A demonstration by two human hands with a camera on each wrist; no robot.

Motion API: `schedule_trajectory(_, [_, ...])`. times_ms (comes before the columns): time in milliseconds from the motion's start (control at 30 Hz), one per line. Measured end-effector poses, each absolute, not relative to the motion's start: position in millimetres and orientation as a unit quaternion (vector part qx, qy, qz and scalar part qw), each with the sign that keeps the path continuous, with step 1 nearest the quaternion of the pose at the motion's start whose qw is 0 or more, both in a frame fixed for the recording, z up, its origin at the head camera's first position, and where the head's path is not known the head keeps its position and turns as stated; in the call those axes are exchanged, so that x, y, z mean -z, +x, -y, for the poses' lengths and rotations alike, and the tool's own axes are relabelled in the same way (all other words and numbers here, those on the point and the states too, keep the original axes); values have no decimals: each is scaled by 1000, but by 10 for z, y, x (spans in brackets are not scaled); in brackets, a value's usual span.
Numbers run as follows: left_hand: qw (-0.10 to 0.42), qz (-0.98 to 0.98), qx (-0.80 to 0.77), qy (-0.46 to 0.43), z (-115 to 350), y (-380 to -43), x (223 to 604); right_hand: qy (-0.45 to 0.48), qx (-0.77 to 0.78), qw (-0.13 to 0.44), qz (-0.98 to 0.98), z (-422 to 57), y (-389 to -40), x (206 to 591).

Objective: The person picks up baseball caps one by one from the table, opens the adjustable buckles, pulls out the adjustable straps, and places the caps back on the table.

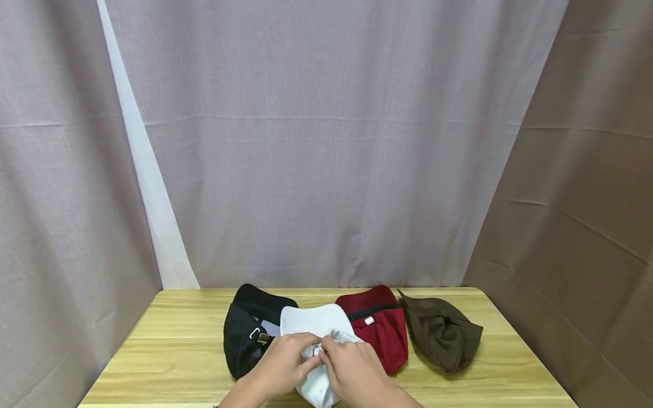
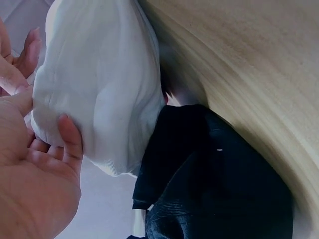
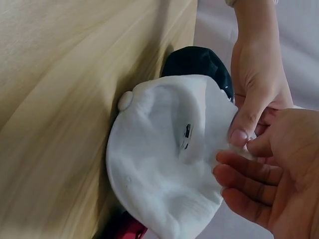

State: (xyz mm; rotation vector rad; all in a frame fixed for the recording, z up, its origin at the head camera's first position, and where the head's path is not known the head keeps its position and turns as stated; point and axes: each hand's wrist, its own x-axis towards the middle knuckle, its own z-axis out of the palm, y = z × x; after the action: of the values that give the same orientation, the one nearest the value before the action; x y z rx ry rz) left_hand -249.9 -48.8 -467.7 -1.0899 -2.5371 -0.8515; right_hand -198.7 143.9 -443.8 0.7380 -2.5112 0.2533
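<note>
A white baseball cap (image 1: 316,318) is near the table's front, its brim pointing away from me. At its back edge, my left hand (image 1: 283,362) and right hand (image 1: 357,371) meet and pinch the strap area between thumbs and fingertips. The right wrist view shows the white crown (image 3: 149,144) with a small dark marking, and the left thumb (image 3: 240,135) pressing on the edge. Fingers of my left hand (image 2: 45,174) curl against the cloth in the left wrist view. Whatever lies right between the fingertips is mostly hidden.
Behind and left of the white cap sits a black cap (image 1: 237,340) with a metal buckle. A dark red cap (image 1: 390,340) lies on the right, beside a crumpled brown hat (image 1: 444,343). All rest on a wooden table (image 1: 168,351), with grey curtains (image 1: 331,170) behind.
</note>
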Motion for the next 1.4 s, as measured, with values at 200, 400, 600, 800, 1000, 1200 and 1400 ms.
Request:
schedule_trajectory(200, [111,872,300,-370,482,-2502,4690,251,-79,259,929,-1399,-1990,4433])
schedule_trajectory(400, [90,872,306,-371,517,-2493,4679,251,-85,250,932,-1433,-1990,4422])
schedule_trajectory(600, [93,872,300,-376,521,-2499,4678,250,-98,236,934,-1477,-1988,4393])
schedule_trajectory(800, [107,876,285,-375,524,-2502,4680,243,-111,225,937,-1558,-1985,4386])
schedule_trajectory(1000, [101,876,290,-372,540,-2503,4685,250,-118,222,935,-1597,-1983,4401])
schedule_trajectory(1200, [105,877,287,-371,538,-2501,4688,238,-122,202,942,-1564,-1971,4370])
schedule_trajectory(1400, [106,875,293,-369,513,-2506,4695,224,-115,187,949,-1463,-1952,4334])
